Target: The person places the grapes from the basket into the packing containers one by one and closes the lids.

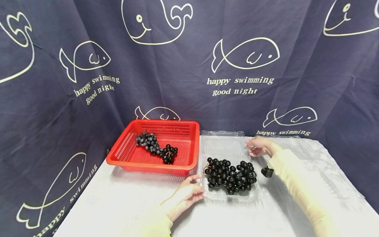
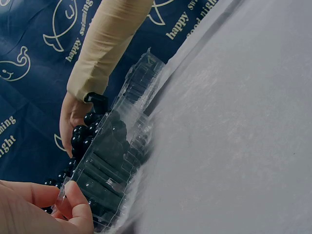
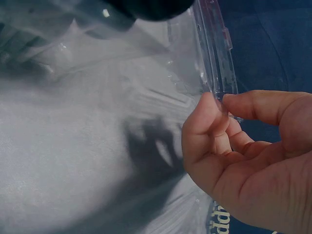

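Observation:
A clear plastic clamshell box (image 1: 213,196) lies opened on the white-covered table, its lid (image 1: 223,146) folded back toward the curtain. Bunches of dark grapes (image 1: 231,176) fill the box's near half. My left hand (image 1: 188,194) pinches the box's left rim between thumb and fingers, as the left wrist view shows with the see-through wall (image 2: 105,180) close up. At the lid's right edge is my right hand (image 1: 260,146). In the right wrist view its thumb and index finger (image 3: 202,117) pinch a corner of the clear lid (image 3: 214,53).
A red perforated basket (image 1: 193,158) stands left of the box, holding a dusty-looking grape bunch (image 1: 148,142) and a small shiny one (image 1: 169,154). More clear plastic packaging (image 1: 291,144) lies at the back right. A dark fish-print curtain (image 1: 189,82) hangs behind the table.

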Tool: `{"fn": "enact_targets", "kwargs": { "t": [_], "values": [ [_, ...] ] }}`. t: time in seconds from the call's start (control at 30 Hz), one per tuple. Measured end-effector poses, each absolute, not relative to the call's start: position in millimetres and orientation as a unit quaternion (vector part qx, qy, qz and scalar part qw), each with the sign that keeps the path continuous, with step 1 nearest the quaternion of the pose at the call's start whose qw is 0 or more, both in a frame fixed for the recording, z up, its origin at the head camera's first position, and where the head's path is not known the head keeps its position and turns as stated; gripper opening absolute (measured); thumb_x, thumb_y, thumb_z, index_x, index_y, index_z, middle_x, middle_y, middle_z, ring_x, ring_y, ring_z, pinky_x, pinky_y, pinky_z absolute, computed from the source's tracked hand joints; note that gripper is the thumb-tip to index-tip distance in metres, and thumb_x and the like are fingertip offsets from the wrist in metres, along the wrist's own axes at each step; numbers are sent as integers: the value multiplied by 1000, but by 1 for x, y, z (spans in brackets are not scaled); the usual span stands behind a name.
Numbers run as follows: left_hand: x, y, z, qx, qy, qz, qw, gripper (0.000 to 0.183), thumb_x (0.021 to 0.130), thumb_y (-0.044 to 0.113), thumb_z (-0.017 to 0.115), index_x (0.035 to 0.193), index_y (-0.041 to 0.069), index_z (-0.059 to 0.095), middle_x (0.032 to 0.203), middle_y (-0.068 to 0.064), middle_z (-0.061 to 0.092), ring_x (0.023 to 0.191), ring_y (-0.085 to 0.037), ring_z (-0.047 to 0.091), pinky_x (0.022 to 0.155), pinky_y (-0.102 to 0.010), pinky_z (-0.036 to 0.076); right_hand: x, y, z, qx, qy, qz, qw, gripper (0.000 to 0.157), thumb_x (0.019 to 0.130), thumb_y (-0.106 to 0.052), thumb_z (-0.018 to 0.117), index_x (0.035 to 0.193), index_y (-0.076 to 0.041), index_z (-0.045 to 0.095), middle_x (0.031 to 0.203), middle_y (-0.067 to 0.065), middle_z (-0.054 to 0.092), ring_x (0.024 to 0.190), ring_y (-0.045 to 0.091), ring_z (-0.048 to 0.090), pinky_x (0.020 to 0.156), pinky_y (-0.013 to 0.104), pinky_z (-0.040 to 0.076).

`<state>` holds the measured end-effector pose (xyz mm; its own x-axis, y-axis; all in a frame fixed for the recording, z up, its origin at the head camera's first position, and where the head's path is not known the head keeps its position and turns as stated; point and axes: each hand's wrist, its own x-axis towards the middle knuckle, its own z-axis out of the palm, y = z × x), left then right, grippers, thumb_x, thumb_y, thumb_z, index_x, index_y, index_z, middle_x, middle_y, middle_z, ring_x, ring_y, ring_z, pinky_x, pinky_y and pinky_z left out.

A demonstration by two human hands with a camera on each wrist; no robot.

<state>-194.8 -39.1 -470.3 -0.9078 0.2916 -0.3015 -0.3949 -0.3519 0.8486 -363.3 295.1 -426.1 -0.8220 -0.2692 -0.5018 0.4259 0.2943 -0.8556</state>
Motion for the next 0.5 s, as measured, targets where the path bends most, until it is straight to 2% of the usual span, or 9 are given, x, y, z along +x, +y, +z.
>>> {"fn": "enact_targets", "kwargs": {
  "t": [0.1,0.27,0.4,0.5],
  "values": [
    [-195,-39,-470,-48,532,819,210,61,73,-18,48,131,-2,36,86,-5,44,63,-12,49,69,-30,50,-364,299,-427,30,754,-592,282,39,88,-1,46,125,3,31,71,-3,50,63,8,55,67,23,51],
    [-196,-39,-470,-46,533,818,210,61,73,-18,48,131,-2,37,85,-4,43,63,-12,47,67,-29,49,-369,308,-429,-1,739,-615,276,36,82,-2,57,113,-2,38,74,1,51,63,11,57,65,27,52],
    [-196,-39,-471,-45,533,819,210,61,74,-18,48,131,-3,36,87,-4,43,64,-12,48,67,-29,49,-362,301,-419,29,763,-594,253,41,85,-4,53,121,0,33,78,0,50,65,10,56,69,27,52],
    [-196,-39,-471,-45,533,818,209,60,73,-18,48,131,-3,36,87,-5,44,64,-13,49,67,-29,49,-358,296,-412,41,771,-584,250,39,90,-4,48,125,0,31,81,-1,50,67,9,57,71,28,52]
  ]
}}
